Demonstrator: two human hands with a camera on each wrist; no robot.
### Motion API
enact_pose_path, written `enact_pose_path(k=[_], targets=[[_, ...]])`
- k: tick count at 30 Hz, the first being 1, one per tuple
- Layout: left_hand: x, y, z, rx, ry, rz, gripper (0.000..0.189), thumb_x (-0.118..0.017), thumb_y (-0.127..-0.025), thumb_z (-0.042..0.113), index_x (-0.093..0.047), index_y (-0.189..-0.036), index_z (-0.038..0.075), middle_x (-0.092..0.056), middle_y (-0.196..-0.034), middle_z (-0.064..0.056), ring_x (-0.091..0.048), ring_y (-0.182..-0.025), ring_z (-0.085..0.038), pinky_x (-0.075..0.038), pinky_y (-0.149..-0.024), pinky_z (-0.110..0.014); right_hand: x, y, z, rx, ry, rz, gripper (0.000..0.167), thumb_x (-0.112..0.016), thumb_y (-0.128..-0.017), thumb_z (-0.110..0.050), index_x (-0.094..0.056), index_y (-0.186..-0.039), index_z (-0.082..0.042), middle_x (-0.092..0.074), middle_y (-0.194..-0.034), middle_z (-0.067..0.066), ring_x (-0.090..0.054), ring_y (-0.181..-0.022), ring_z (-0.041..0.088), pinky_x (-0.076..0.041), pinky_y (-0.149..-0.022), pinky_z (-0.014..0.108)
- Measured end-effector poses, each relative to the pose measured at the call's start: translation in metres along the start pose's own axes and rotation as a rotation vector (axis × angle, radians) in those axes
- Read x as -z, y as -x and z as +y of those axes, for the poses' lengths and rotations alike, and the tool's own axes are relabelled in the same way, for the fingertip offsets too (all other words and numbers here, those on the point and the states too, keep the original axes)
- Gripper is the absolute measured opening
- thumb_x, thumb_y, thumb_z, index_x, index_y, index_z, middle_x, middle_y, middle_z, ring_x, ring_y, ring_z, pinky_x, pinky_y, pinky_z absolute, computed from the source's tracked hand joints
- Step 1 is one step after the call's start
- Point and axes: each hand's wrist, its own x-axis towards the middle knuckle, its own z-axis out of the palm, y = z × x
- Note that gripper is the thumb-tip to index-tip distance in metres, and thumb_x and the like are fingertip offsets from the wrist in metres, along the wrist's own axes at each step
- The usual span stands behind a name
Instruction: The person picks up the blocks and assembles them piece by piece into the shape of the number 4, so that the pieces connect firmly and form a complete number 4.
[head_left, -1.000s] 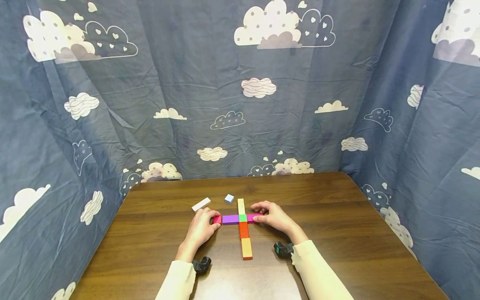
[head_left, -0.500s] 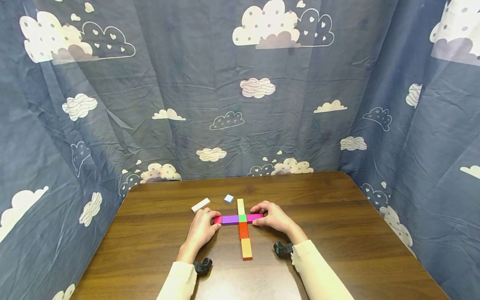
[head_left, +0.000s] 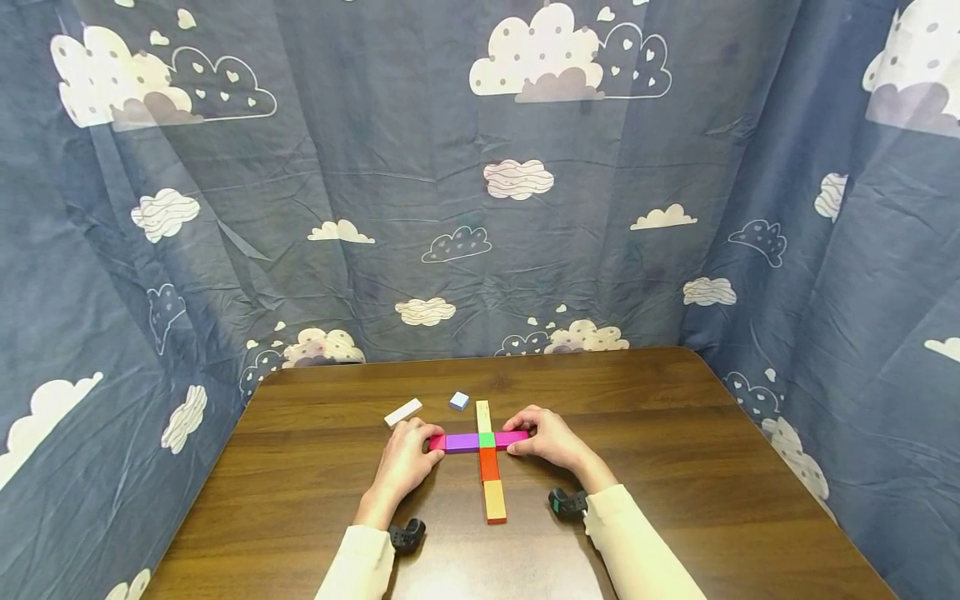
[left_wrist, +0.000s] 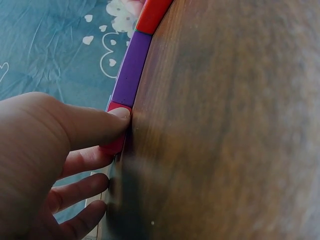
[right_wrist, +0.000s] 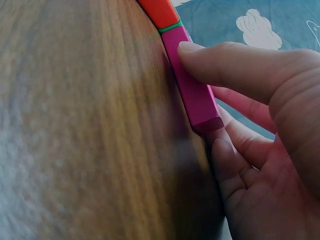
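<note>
Colored wooden blocks lie on the table in a cross. A green block (head_left: 487, 439) forms its middle. To its left is a purple block (head_left: 462, 442), then a small red-pink block (head_left: 437, 443), which my left hand (head_left: 405, 458) pinches between thumb and fingers against the purple block's end. On the right side, a magenta block (right_wrist: 192, 85) touches the green one; my right hand (head_left: 551, 439) pinches it by its long sides. A pale yellow block (head_left: 483, 416) extends away from me, and a red block (head_left: 489, 464) and an orange-yellow block (head_left: 494, 500) run toward me.
Beyond the left hand lie a white block (head_left: 403, 412) and a small light-blue block (head_left: 459, 401). The brown wooden table (head_left: 637, 400) meets a dark blue cloud-print curtain (head_left: 375, 183) at the back and sides.
The left hand has shifted the red-pink block slightly right, closing a small gap to the purple block. The right hand has stayed at the magenta block.
</note>
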Motion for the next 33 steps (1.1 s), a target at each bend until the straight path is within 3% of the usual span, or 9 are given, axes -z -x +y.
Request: enact_pose_path(k=[33], targets=[[-0.0003,-0.0006,-0.0024,-0.029,-0.006,0.015,0.025,-0.085,-0.079,0.018,-0.077,-0.102,0.016,-0.064,-0.095,0.000,-0.055,-0.093,-0.022,-0.047,-0.076,-0.041,-0.0022,-0.0005,-0.0005,-0.017,0.031,0.020,0.029,-0.090,-0.074,-0.017,-0.077,-0.101,-0.012,-0.066,-0.096,0.006,-0.059,-0.087,0.025,-0.044,-0.074,0.030]])
